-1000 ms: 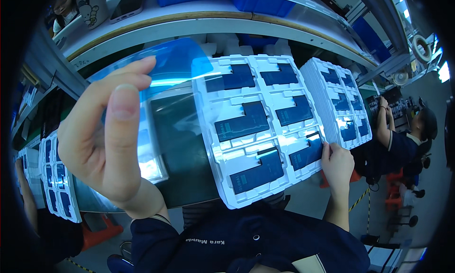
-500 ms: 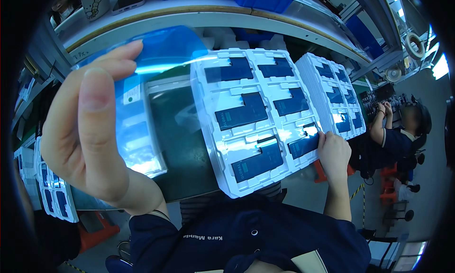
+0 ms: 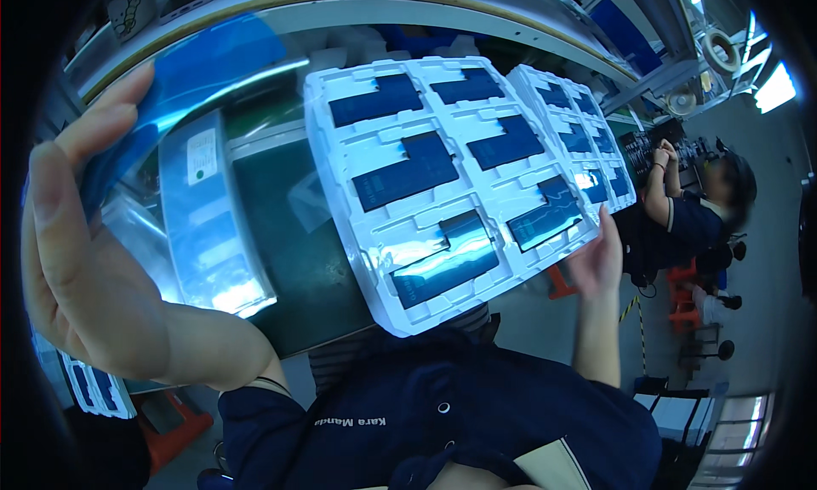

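Note:
My left hand is raised at the left, fingers curled around a sheet of translucent blue film. The film arches away beyond my fingertips, clear of the white tray. In front of me this moulded plastic tray lies tilted, with several flat black L-shaped batteries in its pockets. The near-right battery and the near-left battery shine under the light. At the tray's near right corner, my right hand grips the edge; its thumb shows and the other fingers are partly hidden and blurred.
A stack of similar filled trays stands to the right. Clear plastic-wrapped packs lie on the dark green table at left. A shelf runs across the back. Farther right sits another person at work.
My left hand has moved left with the blue film, which no longer overlaps the tray. My right hand has shifted from beside the near-right battery to the tray's outer edge.

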The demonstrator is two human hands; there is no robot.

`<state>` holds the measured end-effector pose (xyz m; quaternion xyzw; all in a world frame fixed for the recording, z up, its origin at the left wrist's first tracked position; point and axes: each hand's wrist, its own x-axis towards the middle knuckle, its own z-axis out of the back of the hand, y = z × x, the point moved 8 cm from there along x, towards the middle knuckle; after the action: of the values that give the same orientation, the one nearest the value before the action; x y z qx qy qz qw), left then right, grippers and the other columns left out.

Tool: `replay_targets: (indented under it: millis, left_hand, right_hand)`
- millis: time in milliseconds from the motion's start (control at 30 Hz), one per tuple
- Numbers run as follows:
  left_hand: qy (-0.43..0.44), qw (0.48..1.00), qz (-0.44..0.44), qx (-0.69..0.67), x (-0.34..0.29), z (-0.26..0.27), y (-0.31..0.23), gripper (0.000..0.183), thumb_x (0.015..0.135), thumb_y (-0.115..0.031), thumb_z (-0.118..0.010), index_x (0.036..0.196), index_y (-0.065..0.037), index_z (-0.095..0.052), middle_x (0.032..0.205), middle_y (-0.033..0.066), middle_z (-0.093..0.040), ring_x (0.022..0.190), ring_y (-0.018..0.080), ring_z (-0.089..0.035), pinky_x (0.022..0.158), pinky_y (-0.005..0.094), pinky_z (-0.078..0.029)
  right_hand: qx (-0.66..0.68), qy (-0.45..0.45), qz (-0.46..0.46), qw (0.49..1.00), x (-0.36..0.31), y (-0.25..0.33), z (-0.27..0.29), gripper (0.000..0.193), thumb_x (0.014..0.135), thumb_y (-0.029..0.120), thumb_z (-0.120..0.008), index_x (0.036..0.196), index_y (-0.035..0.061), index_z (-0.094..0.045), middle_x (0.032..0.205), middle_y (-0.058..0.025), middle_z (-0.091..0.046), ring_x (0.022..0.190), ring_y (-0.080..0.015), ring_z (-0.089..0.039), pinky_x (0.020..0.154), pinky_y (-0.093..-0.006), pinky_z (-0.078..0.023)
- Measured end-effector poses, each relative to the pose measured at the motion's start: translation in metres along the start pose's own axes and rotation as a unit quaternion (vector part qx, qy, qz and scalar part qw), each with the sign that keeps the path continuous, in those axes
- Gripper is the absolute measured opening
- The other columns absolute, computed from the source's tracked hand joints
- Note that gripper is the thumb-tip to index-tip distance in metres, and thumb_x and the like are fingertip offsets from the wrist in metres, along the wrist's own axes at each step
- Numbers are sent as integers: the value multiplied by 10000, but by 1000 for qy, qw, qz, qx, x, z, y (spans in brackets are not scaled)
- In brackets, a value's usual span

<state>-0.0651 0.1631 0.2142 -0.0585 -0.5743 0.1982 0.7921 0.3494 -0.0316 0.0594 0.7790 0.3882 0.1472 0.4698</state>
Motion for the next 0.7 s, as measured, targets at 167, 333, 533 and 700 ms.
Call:
replay_targets:
  millis: [167, 333, 533, 700]
  left_hand:
    - [-13, 999, 29, 8, -1, -5, 0, 411, 962, -192, -324, 941, 86, -626, 1024, 279, -639, 974, 284, -638, 937, 357, -446]
    - [-44, 995, 60, -70, -6, -1, 1, 405, 961, -181, -320, 968, 97, -614, 1043, 289, -628, 995, 301, -625, 941, 364, -439]
    - [-37, 998, 46, -34, -21, -7, 1, 358, 963, -183, -374, 946, 54, -642, 1047, 247, -645, 1005, 277, -626, 943, 359, -434]
    - [-56, 995, 69, -45, -12, 1, 10, 384, 980, -241, -357, 947, -24, -672, 1068, 190, -661, 1034, 244, -620, 983, 359, -403]
  right_hand:
    - [188, 59, -20, 980, -40, -50, -32, 462, 941, 133, -486, 1375, 93, -335, 1376, -132, -432, 1279, -289, -423, 1061, -505, -338]
    - [123, 92, -67, 986, -42, -57, -41, 483, 910, 42, -495, 1362, 44, -328, 1356, -158, -452, 1258, -295, -453, 1047, -496, -382]
    - [131, 89, -48, 986, -26, -58, -26, 463, 872, 14, -463, 1324, -5, -362, 1296, -200, -500, 1180, -322, -525, 988, -496, -448]
    - [167, 38, 5, 985, -9, -15, -2, 524, 784, 20, -499, 1301, 7, -408, 1259, -149, -539, 1193, -309, -499, 1062, -485, -339]
